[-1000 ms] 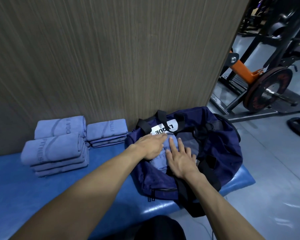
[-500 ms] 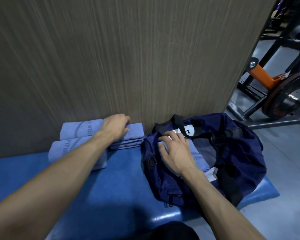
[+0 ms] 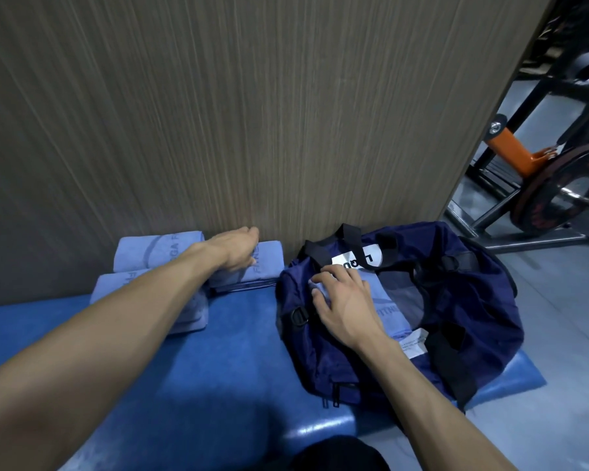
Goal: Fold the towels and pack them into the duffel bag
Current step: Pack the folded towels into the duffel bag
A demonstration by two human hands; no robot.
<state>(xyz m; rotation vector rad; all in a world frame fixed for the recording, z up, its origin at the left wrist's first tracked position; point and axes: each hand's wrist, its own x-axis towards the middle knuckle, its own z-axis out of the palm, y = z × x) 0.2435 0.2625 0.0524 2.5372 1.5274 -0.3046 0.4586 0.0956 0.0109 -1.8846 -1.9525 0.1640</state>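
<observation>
1. One navy duffel bag (image 3: 456, 300) lay unzipped on the blue padded bench (image 3: 225, 362), at about 3 o'clock from the frame's centre, with a white label near its black handles.
2. One folded towel (image 3: 385, 300) lay inside the bag's opening.
3. Outside the bag, three bundles of folded towels sat at about 9 o'clock against the wall: a rear pile (image 3: 157, 248), a front pile (image 3: 187, 307) partly hidden by the forearm, and a stack nearest the bag (image 3: 262, 266). The number of towels in each could not be counted.
4. Two bare hands showed. The left hand (image 3: 235, 249) rested on the stack nearest the bag, fingers curling over its far edge against the wall. The right hand (image 3: 344, 300) pressed on the towel in the bag with bent, spread fingers, holding nothing.
5. Compared with half a second before, the left hand had slid slightly further over the stack toward the wall; the right hand stayed on the packed towel. A second before, both hands had been at the bag.
6. A wood-grain wall panel (image 3: 252, 113) rose behind the bench. At 2 o'clock, on a grey floor (image 3: 565, 334), stood a black rack with an orange part (image 3: 514, 147) and a weight plate (image 3: 568, 192).
</observation>
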